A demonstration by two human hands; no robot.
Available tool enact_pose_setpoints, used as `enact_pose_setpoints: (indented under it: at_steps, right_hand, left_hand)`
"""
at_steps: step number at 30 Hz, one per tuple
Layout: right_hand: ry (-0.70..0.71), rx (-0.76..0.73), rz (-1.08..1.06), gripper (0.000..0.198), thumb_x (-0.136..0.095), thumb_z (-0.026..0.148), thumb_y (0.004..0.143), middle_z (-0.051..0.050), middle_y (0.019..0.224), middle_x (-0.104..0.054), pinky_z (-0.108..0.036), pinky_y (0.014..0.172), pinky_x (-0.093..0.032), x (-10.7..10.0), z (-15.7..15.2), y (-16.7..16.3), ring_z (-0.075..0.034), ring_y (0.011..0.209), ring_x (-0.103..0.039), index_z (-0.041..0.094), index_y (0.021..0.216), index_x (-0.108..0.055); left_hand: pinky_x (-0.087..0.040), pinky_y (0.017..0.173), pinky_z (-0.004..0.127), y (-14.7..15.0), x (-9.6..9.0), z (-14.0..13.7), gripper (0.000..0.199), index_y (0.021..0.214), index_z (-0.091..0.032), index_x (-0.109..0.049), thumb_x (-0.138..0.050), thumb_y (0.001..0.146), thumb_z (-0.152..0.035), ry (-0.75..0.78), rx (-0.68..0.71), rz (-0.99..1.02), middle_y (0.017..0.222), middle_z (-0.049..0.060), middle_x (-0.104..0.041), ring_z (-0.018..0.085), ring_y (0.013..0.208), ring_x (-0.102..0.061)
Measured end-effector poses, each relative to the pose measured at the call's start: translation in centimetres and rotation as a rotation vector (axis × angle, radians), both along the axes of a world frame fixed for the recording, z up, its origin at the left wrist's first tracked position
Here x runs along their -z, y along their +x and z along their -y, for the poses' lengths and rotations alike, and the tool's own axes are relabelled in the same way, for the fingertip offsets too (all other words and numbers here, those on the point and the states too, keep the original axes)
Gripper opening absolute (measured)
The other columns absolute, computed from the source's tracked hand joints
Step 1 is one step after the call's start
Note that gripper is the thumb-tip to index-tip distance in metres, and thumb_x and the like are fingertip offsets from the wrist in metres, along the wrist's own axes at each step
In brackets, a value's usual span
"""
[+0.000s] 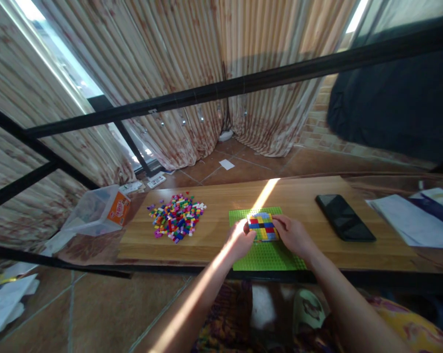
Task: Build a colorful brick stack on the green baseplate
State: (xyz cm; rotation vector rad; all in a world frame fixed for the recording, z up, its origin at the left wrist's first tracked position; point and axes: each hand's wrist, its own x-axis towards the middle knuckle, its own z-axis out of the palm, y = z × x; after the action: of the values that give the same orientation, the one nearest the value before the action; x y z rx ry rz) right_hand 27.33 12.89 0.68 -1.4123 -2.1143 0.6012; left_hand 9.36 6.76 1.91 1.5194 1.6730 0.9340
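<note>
A flat panel of toy building bricks (262, 227), patterned in red, yellow, blue and grey, is over the upper part of a green studded baseplate (269, 260). My left hand (241, 240) grips the panel's left edge, its fingers curled partly out of sight. At the right edge, my right hand (290, 234) is closed on the same panel with thumb and fingers. Whether the panel is pressed onto the baseplate or held just above it, I cannot tell. A strip of sunlight crosses my left hand and forearm.
A heap of loose colourful bricks (177, 217) lies left on the wooden board (217, 201). A black phone (344, 218) rests at the right, with papers (414, 220) beyond it. At far left stands a clear plastic box (92, 211). Black metal bars (192, 95) cross behind.
</note>
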Motion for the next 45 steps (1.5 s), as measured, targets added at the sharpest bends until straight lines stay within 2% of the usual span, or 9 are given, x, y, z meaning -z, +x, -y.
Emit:
enact_pose_setpoints:
  at_steps: [4,9,17,21,26,30,37,45]
  right_hand:
    - [0.024,0.031,0.035,0.032,-0.043,0.031,0.09,-0.011,0.098,-0.074,-0.032,0.073,-0.05,0.2,0.1,-0.1,-0.023,0.085,-0.069,0.017,0.102,-0.069]
    - [0.048,0.035,0.015,0.03,-0.043,0.03,0.09,-0.009,0.093,-0.074,-0.031,0.069,-0.05,0.2,-0.2,0.1,-0.022,0.08,-0.069,0.019,0.1,-0.07]
    - [0.081,0.106,-0.009,0.031,-0.041,0.024,0.089,-0.008,0.093,-0.075,-0.032,0.074,-0.052,0.6,-0.2,-0.2,-0.021,0.082,-0.069,0.021,0.1,-0.07]
    - [0.101,0.134,-0.021,0.034,-0.039,0.023,0.09,-0.009,0.099,-0.073,-0.033,0.078,-0.052,0.3,-0.2,-0.3,-0.022,0.087,-0.068,0.019,0.108,-0.067]
    - [0.186,0.027,-0.018,0.043,-0.035,0.018,0.089,-0.013,0.111,-0.066,-0.036,0.084,-0.051,-0.3,0.1,-0.5,-0.022,0.095,-0.064,0.017,0.127,-0.056]
    - [0.234,-0.09,0.02,0.046,-0.036,0.014,0.087,-0.011,0.118,-0.061,-0.039,0.092,-0.049,0.2,0.2,-1.0,-0.022,0.107,-0.059,0.021,0.128,-0.056]
    - [0.252,-0.144,0.134,0.051,-0.038,0.011,0.082,-0.012,0.123,-0.057,-0.043,0.094,-0.048,1.4,-0.1,-0.8,-0.026,0.111,-0.056,0.024,0.128,-0.058]
    - [0.261,-0.15,0.204,0.048,-0.038,0.015,0.083,-0.013,0.12,-0.059,-0.044,0.088,-0.052,1.7,-0.4,-0.6,-0.029,0.108,-0.058,0.023,0.126,-0.057]
  left_hand:
    - [-0.041,0.063,0.023,0.2,-0.2,-0.2,0.023,0.094,-0.014,-0.066,-0.052,0.075,-0.017,0.034,0.006,-0.001,0.08,0.002,-0.064,0.013,0.069,-0.05]
    - [-0.042,0.062,0.024,0.1,0.2,-0.6,0.022,0.094,-0.015,-0.067,-0.054,0.076,-0.02,-0.029,-0.009,0.0,0.078,0.002,-0.064,0.014,0.068,-0.051]
    - [-0.046,0.067,0.025,-0.3,1.6,-0.6,0.038,0.115,-0.017,-0.061,-0.056,0.078,-0.025,0.008,-0.06,0.023,0.096,0.004,-0.065,0.014,0.076,-0.055]
    - [-0.048,0.074,0.026,-0.3,1.8,-0.6,0.045,0.123,-0.02,-0.056,-0.055,0.078,-0.021,0.015,-0.051,0.058,0.104,0.004,-0.065,0.015,0.084,-0.057]
    - [-0.047,0.088,0.031,0.0,1.6,-0.2,0.051,0.131,-0.019,-0.05,-0.054,0.08,-0.02,0.059,-0.053,0.057,0.114,0.007,-0.063,0.019,0.098,-0.058]
    - [-0.044,0.098,0.034,0.5,0.8,0.5,0.051,0.133,-0.02,-0.05,-0.051,0.082,-0.021,0.11,-0.057,-0.025,0.122,0.01,-0.059,0.023,0.108,-0.056]
    - [-0.046,0.093,0.036,1.2,-1.1,1.6,0.053,0.141,-0.022,-0.043,-0.042,0.088,-0.026,0.026,-0.013,-0.178,0.113,0.013,-0.058,0.027,0.105,-0.057]
    - [-0.048,0.081,0.036,1.1,-1.2,1.6,0.051,0.137,-0.023,-0.047,-0.044,0.087,-0.03,-0.001,0.002,-0.174,0.105,0.012,-0.059,0.026,0.092,-0.059]
